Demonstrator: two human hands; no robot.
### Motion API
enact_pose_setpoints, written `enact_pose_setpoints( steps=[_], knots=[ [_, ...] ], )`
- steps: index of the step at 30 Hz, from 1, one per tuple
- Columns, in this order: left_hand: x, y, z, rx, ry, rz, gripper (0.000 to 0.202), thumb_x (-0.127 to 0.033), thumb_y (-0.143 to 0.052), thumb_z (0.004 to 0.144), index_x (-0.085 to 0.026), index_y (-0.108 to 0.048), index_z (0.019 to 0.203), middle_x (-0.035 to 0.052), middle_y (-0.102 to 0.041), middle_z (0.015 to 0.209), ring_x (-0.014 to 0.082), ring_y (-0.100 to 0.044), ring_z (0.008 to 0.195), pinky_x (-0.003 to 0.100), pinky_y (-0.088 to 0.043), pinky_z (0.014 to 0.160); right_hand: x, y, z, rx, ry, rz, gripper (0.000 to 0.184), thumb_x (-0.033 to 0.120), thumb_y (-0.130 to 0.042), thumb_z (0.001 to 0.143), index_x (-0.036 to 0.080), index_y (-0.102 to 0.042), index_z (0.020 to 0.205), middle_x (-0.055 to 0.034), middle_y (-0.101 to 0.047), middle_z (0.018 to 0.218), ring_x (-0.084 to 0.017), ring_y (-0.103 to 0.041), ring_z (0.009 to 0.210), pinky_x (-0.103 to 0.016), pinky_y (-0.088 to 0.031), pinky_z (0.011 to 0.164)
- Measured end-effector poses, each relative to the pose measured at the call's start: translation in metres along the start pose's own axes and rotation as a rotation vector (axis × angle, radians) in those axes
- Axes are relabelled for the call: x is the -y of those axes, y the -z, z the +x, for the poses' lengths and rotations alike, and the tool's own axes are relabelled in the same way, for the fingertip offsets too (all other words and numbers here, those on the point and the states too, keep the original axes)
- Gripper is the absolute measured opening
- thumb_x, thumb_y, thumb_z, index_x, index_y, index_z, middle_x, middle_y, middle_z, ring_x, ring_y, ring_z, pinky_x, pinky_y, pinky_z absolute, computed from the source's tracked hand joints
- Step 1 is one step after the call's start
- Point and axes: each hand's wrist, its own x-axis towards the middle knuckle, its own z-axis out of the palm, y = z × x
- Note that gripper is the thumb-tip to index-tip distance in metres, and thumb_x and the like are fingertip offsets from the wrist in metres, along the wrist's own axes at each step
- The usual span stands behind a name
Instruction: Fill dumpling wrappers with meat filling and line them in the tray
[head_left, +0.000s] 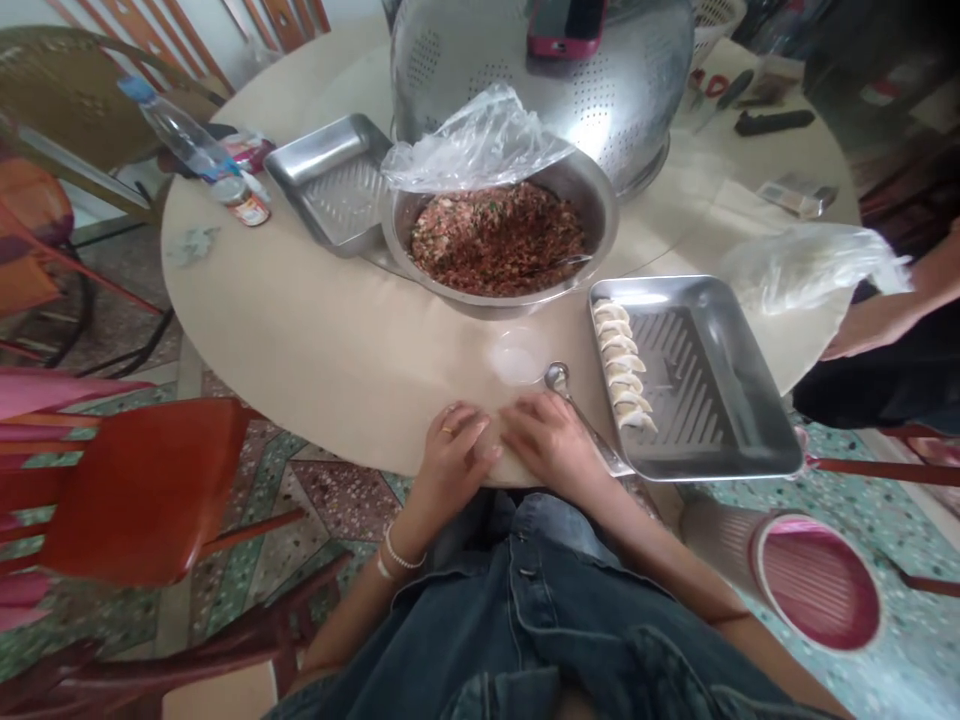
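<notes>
Bare hands: two, left hand [455, 445] and right hand [551, 440], close together
Dumplings [624, 364]: seven or eight, overlapping too much for a sure count, right of the right hand
Rectangular metal trays [716, 400]: two, one right of the right hand, one beyond the left
Metal bowl of minced filling [602, 205]: one, ahead of both hands
Perforated metal colander [487, 70]: one, farther ahead
Phone [566, 28]: one, farthest ahead
Spoon [557, 377]: one, just beside the right hand
Small dish [517, 355]: one, just ahead of both hands
Water bottle [180, 135]: one, well left of the left hand
Other person's arm [892, 290]: one, far right
</notes>
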Motion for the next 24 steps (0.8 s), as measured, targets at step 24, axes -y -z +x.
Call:
enact_pose_setpoints(
  steps=[24],
  knots=[
    [0.003, 0.02, 0.003, 0.238, -0.232, -0.086, 0.015, -0.032, -0.073, 0.08, -0.02, -0.067, 0.086, 0.0092, -0.064, 0.12, 0.0266, -0.052, 0.125, 0.05, -0.043, 0.107, -0.002, 0.015, -0.019, 0.222, 0.22, 0.185, 0.01, 0.023, -0.056, 0.091, 0.022, -0.066, 0.088, -0.0026, -0.065, 0.094, -0.015, -0.054, 0.092, -0.033, -0.032, 0.083]
  ],
)
